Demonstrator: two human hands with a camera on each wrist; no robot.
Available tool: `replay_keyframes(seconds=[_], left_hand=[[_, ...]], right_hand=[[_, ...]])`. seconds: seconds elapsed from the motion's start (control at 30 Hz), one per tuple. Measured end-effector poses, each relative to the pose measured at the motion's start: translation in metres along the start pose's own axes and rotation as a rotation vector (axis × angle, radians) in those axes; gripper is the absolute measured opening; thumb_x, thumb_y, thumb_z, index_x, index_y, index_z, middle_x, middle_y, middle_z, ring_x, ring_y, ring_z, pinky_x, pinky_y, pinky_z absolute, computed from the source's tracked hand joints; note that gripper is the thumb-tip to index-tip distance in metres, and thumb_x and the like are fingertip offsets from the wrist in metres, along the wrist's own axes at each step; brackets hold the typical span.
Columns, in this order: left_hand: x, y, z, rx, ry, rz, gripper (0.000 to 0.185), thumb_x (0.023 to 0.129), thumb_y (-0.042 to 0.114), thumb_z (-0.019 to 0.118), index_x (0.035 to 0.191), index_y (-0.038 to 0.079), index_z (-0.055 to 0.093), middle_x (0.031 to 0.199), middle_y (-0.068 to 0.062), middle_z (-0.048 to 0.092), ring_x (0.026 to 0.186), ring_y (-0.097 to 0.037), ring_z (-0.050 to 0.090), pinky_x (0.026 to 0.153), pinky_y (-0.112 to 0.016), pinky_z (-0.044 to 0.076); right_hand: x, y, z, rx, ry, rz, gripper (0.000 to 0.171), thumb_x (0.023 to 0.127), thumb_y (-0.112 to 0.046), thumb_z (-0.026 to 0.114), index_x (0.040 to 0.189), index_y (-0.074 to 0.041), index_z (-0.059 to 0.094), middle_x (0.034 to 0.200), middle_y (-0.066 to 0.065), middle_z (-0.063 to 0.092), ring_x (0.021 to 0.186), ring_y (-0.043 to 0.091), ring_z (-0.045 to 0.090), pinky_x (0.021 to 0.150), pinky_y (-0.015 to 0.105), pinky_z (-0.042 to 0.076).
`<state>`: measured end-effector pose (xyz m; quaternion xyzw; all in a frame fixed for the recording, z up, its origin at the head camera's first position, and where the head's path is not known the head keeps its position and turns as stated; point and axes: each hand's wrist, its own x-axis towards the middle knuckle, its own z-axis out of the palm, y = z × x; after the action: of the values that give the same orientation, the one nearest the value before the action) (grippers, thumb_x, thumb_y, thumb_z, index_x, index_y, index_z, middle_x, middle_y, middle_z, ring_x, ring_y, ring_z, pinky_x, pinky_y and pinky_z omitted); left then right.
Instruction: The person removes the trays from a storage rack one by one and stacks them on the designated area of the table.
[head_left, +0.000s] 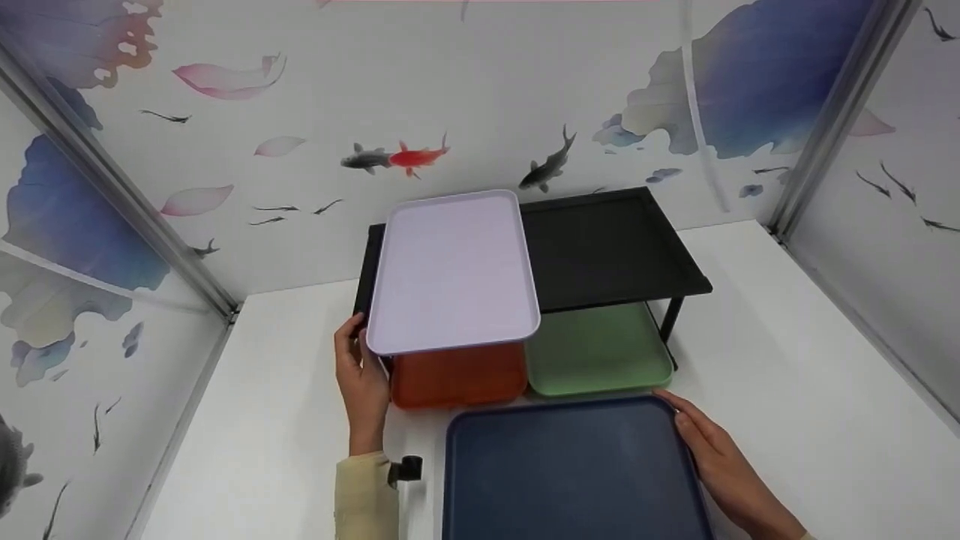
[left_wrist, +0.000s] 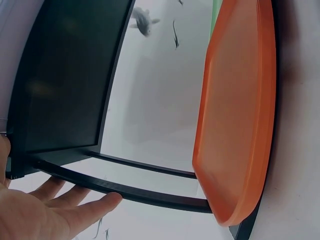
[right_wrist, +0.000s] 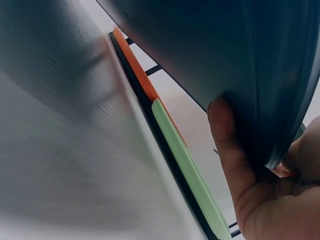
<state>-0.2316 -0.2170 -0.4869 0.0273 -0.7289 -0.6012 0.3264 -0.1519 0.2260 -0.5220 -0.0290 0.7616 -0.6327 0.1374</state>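
A white table (head_left: 787, 390) fills a booth whose walls (head_left: 480, 90) carry painted fish and petals. On the table stands a black two-level rack (head_left: 615, 247), its flat top bare on the right half. A lilac tray (head_left: 454, 274) lies on the left half of the rack's top, its near edge jutting past the front of the rack. Nearest the camera is a navy tray (head_left: 570, 472), held low over the table's front edge, just before the rack; in the right wrist view its underside (right_wrist: 235, 55) fills the upper part of the picture. Under the rack's top, side by side on the lower level, sit an orange tray (head_left: 457, 375) on the left and a green tray (head_left: 596, 352) on the right, their edges close together; from the left wrist the orange tray (left_wrist: 240, 115) shows beside the rack's black frame (left_wrist: 125, 192). The right hand (head_left: 716, 457) grips the navy tray's right rim, thumb (right_wrist: 227, 150) pressed under it and fingers curled over the edge. The left hand (head_left: 361, 382) is flat with straight fingers (left_wrist: 95, 207) against the rack's left front corner, just under the lilac tray, holding nothing.
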Motion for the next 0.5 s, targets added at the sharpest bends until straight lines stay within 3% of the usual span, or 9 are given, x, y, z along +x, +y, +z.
replay_keyframes(seconds=[0.23,0.33,0.5], left_hand=[[-0.0008,0.0015,-0.0010,0.009,-0.009,-0.012,0.034,0.111,0.015,0.044,0.144,0.007,0.048,0.145,-0.010,0.052,0.138,-0.025,0.050,0.115,-0.045,0.041],[-0.0010,0.0023,-0.0010,0.014,-0.004,-0.011,0.034,0.110,0.015,0.045,0.143,0.007,0.049,0.144,-0.011,0.053,0.136,-0.024,0.051,0.113,-0.039,0.042],[-0.0013,0.0017,-0.0007,0.018,0.002,-0.003,0.035,0.110,0.016,0.046,0.143,0.007,0.049,0.142,-0.012,0.055,0.135,-0.025,0.052,0.110,-0.028,0.042]], right_hand=[[0.0003,0.0015,0.0009,-0.007,-0.002,0.008,0.057,0.111,-0.045,0.036,0.161,-0.017,0.033,0.165,0.007,0.026,0.129,-0.012,0.038,0.103,0.015,0.038],[0.0013,0.0022,0.0010,0.013,-0.008,0.013,0.057,0.111,-0.045,0.036,0.161,-0.017,0.032,0.164,0.010,0.028,0.127,-0.003,0.047,0.100,0.022,0.045],[0.0037,0.0034,0.0012,-0.038,0.004,0.039,0.058,0.111,-0.048,0.035,0.161,-0.019,0.032,0.165,0.009,0.027,0.140,0.012,0.039,0.103,0.020,0.042]])
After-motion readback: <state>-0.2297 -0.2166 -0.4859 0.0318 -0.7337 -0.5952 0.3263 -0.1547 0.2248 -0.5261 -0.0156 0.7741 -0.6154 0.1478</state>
